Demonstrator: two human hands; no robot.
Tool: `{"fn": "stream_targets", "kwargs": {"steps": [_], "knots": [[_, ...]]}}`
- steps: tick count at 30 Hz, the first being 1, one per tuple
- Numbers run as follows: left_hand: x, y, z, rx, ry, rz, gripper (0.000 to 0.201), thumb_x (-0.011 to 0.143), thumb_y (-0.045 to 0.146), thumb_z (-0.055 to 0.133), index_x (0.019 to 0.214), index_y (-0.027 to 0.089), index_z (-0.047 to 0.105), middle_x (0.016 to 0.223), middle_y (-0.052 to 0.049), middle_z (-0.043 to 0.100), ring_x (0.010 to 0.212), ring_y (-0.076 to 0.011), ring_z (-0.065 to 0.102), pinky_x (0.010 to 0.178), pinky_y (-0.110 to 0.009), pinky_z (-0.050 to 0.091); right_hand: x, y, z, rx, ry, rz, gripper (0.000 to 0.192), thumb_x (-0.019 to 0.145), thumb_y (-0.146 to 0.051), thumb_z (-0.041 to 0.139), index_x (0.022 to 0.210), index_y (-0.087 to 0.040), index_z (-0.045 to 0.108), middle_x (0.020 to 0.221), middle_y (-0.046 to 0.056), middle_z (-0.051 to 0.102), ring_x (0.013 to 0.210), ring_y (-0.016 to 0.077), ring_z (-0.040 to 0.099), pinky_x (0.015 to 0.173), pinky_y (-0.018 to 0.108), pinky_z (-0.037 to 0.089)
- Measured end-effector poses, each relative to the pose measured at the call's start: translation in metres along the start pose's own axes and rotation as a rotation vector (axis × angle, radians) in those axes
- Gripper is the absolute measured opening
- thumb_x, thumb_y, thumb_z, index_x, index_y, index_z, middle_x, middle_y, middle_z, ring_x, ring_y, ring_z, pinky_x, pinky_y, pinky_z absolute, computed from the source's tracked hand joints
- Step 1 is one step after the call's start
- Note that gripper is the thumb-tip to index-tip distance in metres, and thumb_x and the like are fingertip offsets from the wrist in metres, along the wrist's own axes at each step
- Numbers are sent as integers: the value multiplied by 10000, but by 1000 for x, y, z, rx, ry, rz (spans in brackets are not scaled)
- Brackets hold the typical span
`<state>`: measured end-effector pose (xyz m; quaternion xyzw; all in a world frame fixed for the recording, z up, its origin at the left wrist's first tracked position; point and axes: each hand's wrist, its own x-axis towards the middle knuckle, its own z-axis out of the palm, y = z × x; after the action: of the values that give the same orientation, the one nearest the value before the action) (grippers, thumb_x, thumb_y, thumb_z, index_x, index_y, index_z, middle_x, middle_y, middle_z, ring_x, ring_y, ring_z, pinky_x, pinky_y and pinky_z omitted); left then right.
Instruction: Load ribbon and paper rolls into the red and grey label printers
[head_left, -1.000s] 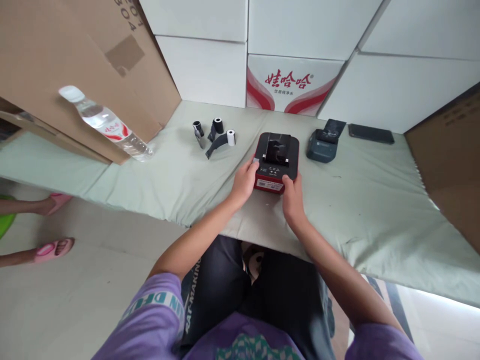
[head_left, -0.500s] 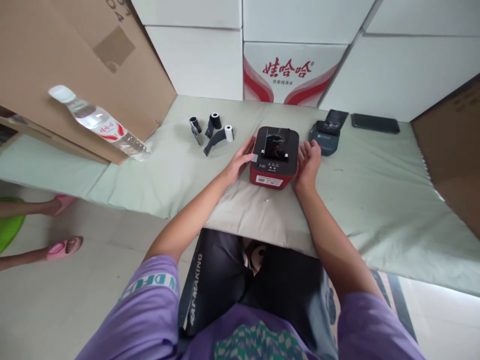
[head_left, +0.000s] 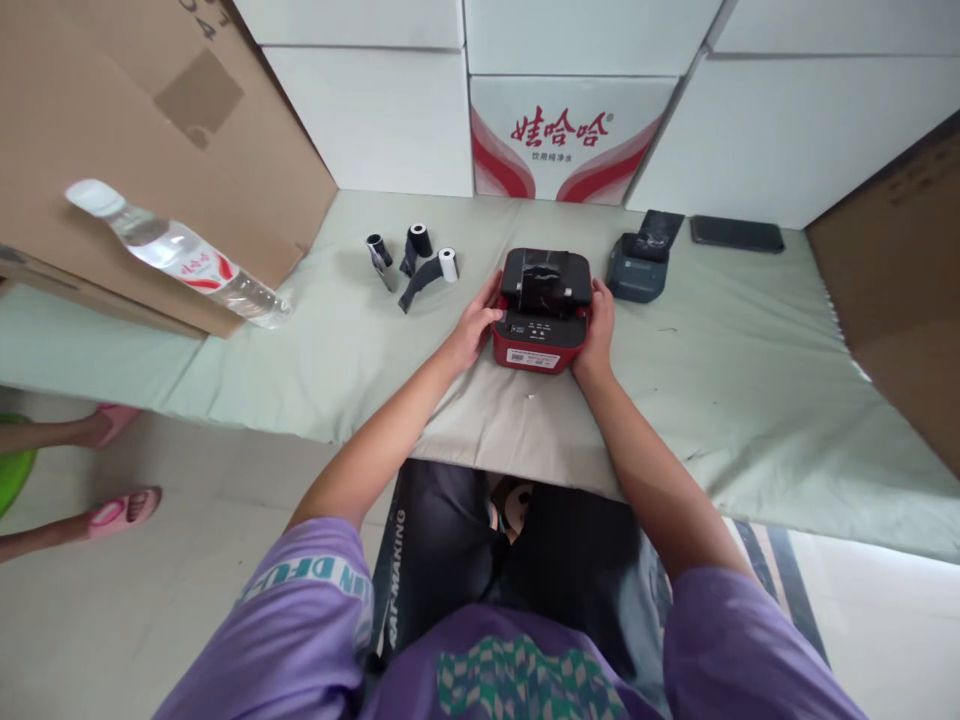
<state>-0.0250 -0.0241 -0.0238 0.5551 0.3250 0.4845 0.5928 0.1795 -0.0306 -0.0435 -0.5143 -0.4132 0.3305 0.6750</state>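
Observation:
A red and black label printer (head_left: 535, 357) sits on the cloth-covered surface in front of me. Its black lid is tipped up a little, with a gap showing, and a dark strip of film lies over the lid. My left hand (head_left: 477, 322) grips the printer's left side, thumb at the front corner of the top. My right hand (head_left: 598, 335) is wrapped against the right side, its fingertips up by the lid's edge. Just right of that hand stands a smaller dark blue printer (head_left: 639, 275) with a black strip sticking out.
Several small rolls of dark film (head_left: 448, 264) lie left of the printer. A water bottle (head_left: 187, 260) stands by a cardboard box (head_left: 247, 130) at left. A phone (head_left: 736, 234) lies at back right, before white boxes (head_left: 555, 130). Another person's feet in pink slippers (head_left: 124, 510) show at left.
The printer's lid has come up from shut to partly open. My right hand has closed in against the printer's right side; my left hand stays on the left side.

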Motion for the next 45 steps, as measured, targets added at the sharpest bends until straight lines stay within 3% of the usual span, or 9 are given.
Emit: {"fn": "stream_targets", "kwargs": {"steps": [5, 15, 21, 26, 29, 33, 36, 41, 45], "knots": [[2, -5, -2, 24, 3, 6, 831, 855, 480, 625, 1634, 271, 424, 1753, -77, 378, 1637, -283, 352, 1294, -461, 392, 3, 8, 0, 64, -34, 32, 783, 845, -837, 501, 1392, -282, 570, 1514, 123, 596, 1422, 274, 597, 1208, 553, 491], [1, 2, -1, -17, -15, 9, 807, 800, 433, 622, 1580, 271, 493, 1743, -46, 399, 1614, -269, 397, 1269, -438, 436, 2, -1, -6, 0, -38, -23, 594, 892, -690, 541, 1296, -260, 608, 1377, 98, 637, 1306, 250, 629, 1194, 527, 473], [-2, 0, -3, 60, 8, 56, 754, 873, 554, 603, 1570, 277, 519, 1701, -72, 466, 1584, -301, 435, 1276, -472, 407, 3, -8, -10, 4, -5, -41, 576, 870, -553, 584, 1396, -327, 525, 1351, 81, 597, 1111, 221, 662, 1046, 484, 559], [-6, 12, -9, 398, 82, 238, 583, 1017, 671, 434, 1269, 271, 775, 1634, -46, 547, 1591, -299, 390, 1364, -466, 213, 9, -1, -8, 34, 10, 11, 581, 889, -591, 544, 1405, -328, 498, 1317, 83, 580, 1029, 209, 661, 945, 440, 587], [-4, 28, -11, 496, 58, 265, 661, 1031, 714, 354, 1047, 264, 838, 1480, -53, 684, 1528, -309, 458, 1339, -481, 271, 11, 3, -7, 41, 3, 1, 560, 892, -614, 566, 1377, -340, 511, 1281, 70, 577, 992, 198, 654, 899, 415, 593], [7, 51, -12, 449, -28, 236, 638, 1028, 678, 397, 939, 219, 831, 1093, -106, 806, 1178, -292, 698, 1158, -468, 481, 14, 8, -7, 71, 15, -1, 529, 898, -644, 582, 1325, -334, 546, 1208, 56, 581, 923, 181, 646, 843, 393, 592], [24, 67, -8, 515, -157, 136, 499, 1011, 581, 507, 998, 185, 811, 987, -106, 803, 1021, -257, 734, 1008, -410, 542, 15, 10, -7, 69, 11, 4, 525, 898, -691, 580, 1280, -331, 572, 1157, 45, 590, 896, 174, 636, 810, 373, 590], [58, 91, 13, 1014, -487, 54, 156, 874, 265, 655, 815, 168, 761, 824, -58, 771, 896, -262, 718, 921, -390, 506, 15, 8, -6, 104, -4, 51, 524, 858, -689, 632, 1210, -302, 593, 1098, 32, 599, 834, 157, 626, 750, 341, 573], [77, 96, 39, 1433, -701, 122, 192, 838, 168, 620, 896, 204, 800, 924, -70, 808, 986, -298, 719, 1074, -502, 401, 15, 6, -6, 91, 1, 50, 485, 855, -665, 637, 1157, -286, 604, 1072, 28, 608, 822, 155, 623, 734, 330, 564]]}}
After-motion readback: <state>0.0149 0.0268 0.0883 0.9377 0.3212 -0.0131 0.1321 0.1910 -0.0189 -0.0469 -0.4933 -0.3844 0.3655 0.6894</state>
